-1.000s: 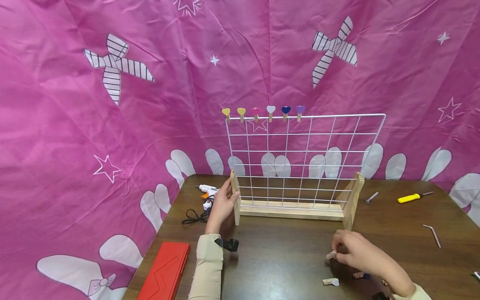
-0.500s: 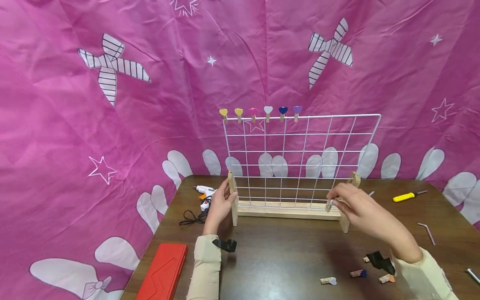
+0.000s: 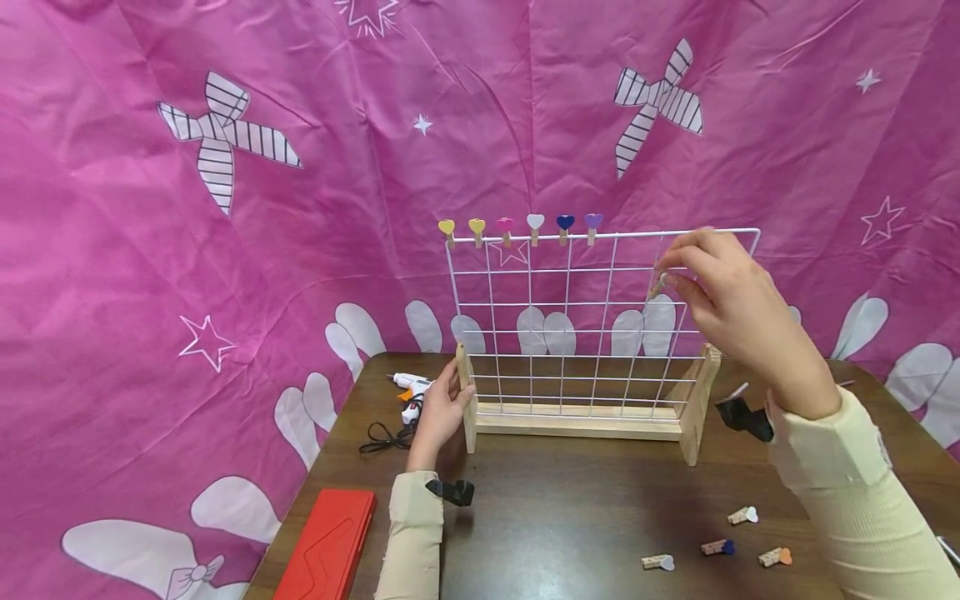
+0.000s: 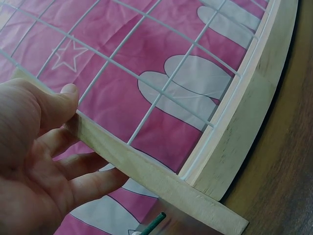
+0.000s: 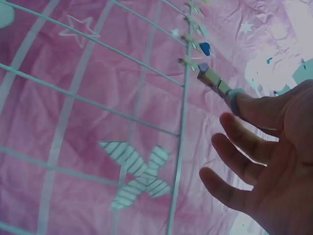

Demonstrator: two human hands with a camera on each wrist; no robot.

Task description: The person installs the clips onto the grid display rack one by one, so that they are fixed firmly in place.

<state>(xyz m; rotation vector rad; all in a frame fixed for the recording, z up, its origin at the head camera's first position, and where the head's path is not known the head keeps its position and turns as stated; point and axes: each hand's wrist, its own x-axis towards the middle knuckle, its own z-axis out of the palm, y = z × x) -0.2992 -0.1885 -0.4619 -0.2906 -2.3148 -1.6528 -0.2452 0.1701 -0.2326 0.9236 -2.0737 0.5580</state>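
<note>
My left hand (image 3: 442,408) grips the left wooden upright (image 4: 146,171) of a white wire grid rack (image 3: 630,234), thumb on one side and fingers on the other. My right hand (image 3: 731,308) pinches a small wooden clothespin (image 5: 215,81) with a pale heart, held in front of the grid's upper right part. Several heart clothespins stand along the left half of the top rail, from a yellow heart clothespin (image 3: 446,227) to a purple heart clothespin (image 3: 593,222). On the table lie loose ones: white-heart (image 3: 742,516), pale-heart (image 3: 657,562), blue-heart (image 3: 718,547) and orange-heart (image 3: 776,557) clothespins.
A glue gun (image 3: 411,383) with a black cord lies left of the rack. Nearer, a red case (image 3: 326,533) sits by the table's left edge. Behind the table hangs a pink printed cloth (image 3: 360,183). My right forearm covers part of the table's right side.
My right hand has lifted a clothespin from near the table, past the rack's base, up to the upper grid. The left hand keeps its grip on the upright.
</note>
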